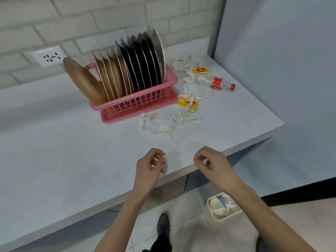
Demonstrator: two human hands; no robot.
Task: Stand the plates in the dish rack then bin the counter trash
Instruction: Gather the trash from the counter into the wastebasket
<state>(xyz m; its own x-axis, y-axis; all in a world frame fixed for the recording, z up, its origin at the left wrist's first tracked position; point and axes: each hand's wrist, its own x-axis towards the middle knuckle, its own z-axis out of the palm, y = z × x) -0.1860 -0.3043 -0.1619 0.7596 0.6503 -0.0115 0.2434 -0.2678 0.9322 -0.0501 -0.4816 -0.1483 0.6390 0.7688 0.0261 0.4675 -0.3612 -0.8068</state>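
The plates (138, 70) stand on edge in the dish rack (134, 104), leaving trash beside it, tissues (160, 124), 2 yellow packets (187, 103) and 1 bottle (216, 82), while left hand (150, 166) and right hand (212, 162) hover at the worktop (72, 151) edge near the bin (211, 211), fingers (158, 152) loosely curled, whether pinching scraps I cannot tell.

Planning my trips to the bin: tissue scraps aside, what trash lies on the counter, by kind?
Bottle: 1
Yellow packets: 2
Total: 3
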